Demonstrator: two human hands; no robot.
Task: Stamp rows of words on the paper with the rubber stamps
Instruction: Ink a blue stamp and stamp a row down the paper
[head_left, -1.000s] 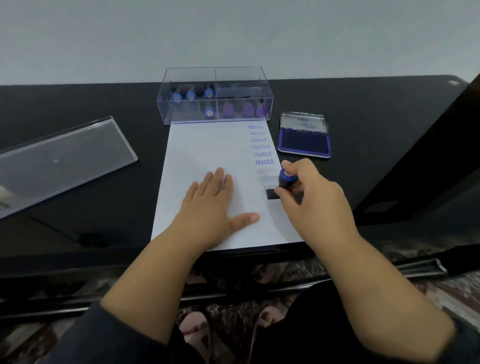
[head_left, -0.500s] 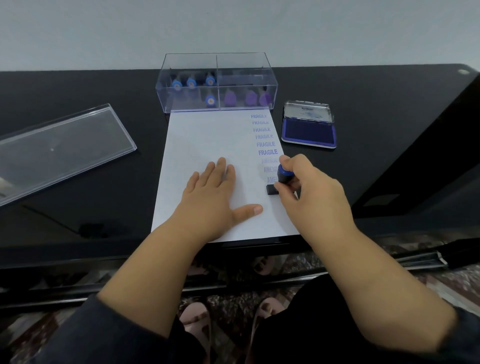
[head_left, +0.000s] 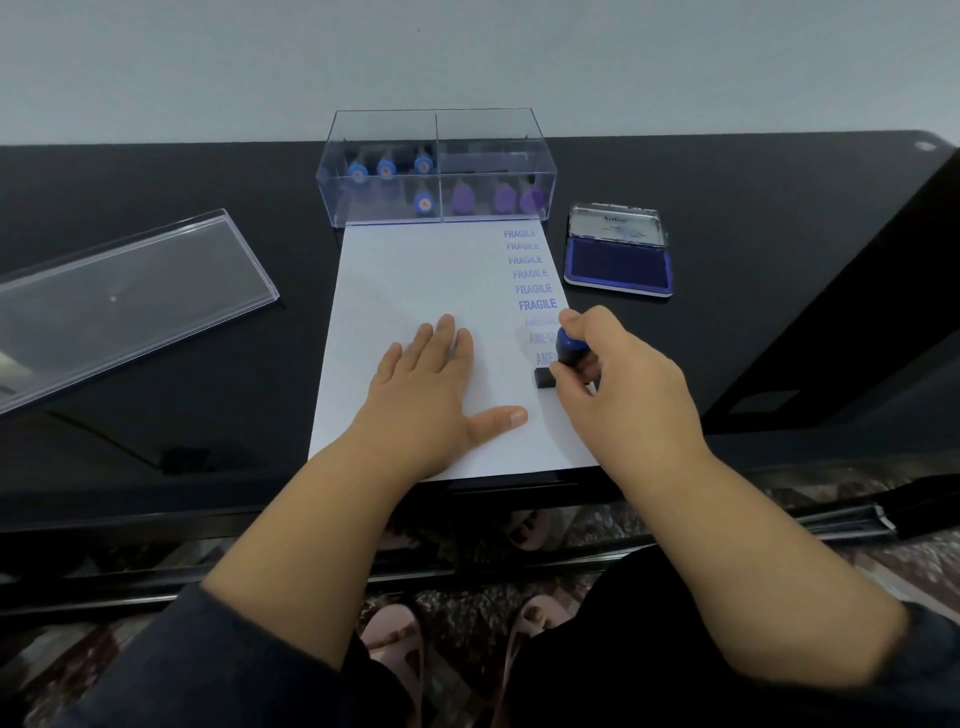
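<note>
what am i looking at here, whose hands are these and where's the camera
No machine here: a person wears a camera on the head, looking down at their own two hands. The left hand lies flat on a white paper, steadying it. The right hand grips a blue-handled rubber stamp, pressing it onto the paper below a column of printed words. On the black table sit an open ink pad, a clear box holding more stamps, and its lid.
</note>
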